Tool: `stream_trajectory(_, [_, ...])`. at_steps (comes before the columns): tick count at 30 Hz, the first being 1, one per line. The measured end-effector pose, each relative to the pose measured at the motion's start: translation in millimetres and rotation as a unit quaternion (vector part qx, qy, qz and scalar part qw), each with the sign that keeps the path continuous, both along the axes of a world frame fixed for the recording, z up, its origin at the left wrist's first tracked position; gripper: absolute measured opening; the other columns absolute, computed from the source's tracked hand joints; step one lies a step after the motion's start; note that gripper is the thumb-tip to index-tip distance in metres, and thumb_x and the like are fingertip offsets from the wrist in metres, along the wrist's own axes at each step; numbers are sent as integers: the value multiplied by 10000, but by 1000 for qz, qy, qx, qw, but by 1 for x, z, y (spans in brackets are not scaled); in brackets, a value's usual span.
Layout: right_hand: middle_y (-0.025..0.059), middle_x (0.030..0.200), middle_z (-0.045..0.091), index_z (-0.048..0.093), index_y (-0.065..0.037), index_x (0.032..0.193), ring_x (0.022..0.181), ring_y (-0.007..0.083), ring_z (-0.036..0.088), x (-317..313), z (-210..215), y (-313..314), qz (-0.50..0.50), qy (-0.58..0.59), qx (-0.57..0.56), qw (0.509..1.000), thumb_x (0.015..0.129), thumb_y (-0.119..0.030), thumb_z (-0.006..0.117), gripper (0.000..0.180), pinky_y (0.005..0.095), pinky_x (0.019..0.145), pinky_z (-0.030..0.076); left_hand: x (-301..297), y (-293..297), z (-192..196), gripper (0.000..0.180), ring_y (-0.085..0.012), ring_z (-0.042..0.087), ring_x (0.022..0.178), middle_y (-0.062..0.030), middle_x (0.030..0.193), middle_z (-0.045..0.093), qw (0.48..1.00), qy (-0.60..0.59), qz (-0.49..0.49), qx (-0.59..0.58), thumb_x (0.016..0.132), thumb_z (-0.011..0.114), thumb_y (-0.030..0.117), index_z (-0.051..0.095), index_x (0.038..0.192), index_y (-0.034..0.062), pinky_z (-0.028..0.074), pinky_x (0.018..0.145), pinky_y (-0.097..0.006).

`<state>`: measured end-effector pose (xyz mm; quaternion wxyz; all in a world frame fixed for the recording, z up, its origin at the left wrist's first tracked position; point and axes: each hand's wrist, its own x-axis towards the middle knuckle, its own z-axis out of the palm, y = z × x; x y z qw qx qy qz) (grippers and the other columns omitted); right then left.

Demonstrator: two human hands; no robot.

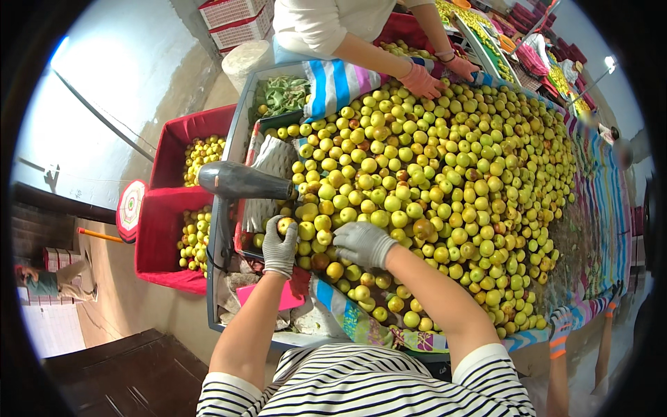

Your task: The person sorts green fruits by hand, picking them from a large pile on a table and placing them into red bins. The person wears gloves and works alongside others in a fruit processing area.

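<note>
While the left hand [280, 251] grasps one red-blushed fruit [283, 224] near the left edge of the desk [219, 240], grip pinched between thumb and fingers, the likeliest mishap is a slip: round skin against glove fabric, little palm behind it. Right hand [363, 243] lies low over the heap [445, 187], fingers bent; whether its grip holds anything, cannot tell, underside hidden. Pile is loose: a piece drawn from under others could set neighbours rolling, perhaps over the near edge, where some sit close to the striped cloth [332, 297]. Dark blower [240, 181] juts across the left edge, nozzle close to the left hand; a raised wrist might knock it. Red-lined crate [157, 238] stands beyond that edge; fruit dropped there may bruise, or miss it. Co-worker's pink gloves [420, 80] reach in at the far edge; a shove from that side may shift the heap.
</note>
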<state>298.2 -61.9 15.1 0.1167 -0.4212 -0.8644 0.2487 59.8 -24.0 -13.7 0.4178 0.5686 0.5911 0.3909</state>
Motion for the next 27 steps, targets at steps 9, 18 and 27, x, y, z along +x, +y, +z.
stream_trajectory(9, [103,1287,532,518,-105,1308,1189,267,503,93,38,-62,-386,-166,59,906,838,-249,682,518,408,1032,411,15,51,-19,473,-115,590,887,-77,1014,649,974,-145,-123,-123,865,739,289,570,1177,-24,491,807,-248])
stream_trajectory(18, [156,1208,485,539,-169,1274,1028,355,543,18,-14,-114,-431,-61,154,887,787,-93,665,509,464,901,467,35,60,3,552,-117,582,1009,-35,1128,622,886,-119,-308,-326,894,677,450,564,1263,55,506,838,-267])
stream_trajectory(27, [178,1229,541,515,-68,1288,1160,365,496,-35,28,-157,-414,152,-49,896,797,-214,653,530,432,1006,417,10,-16,28,686,-351,691,908,-139,1152,636,667,-552,-185,-464,870,538,664,536,1253,96,592,544,-368])
